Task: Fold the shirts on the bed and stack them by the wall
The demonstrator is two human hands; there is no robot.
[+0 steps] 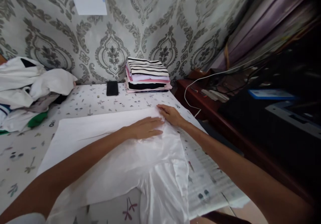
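Observation:
A white garment [112, 170] lies spread over the patterned sheet, one sleeve hanging toward the near edge. My left hand [145, 128] rests flat on its upper part, palm down with the fingers stretched to the right. Just beyond those fingertips, my right hand [170, 114] is closed on the garment's far right corner, fingers pressed together at the edge. The two hands are close to each other.
A folded stack of clothes [147, 75] stands by the wall, with a black phone [112, 88] left of it. Loose clothes [32, 90] are heaped at the far left. On the right are a dark red wooden desk [198, 98] and a white cable [213, 75].

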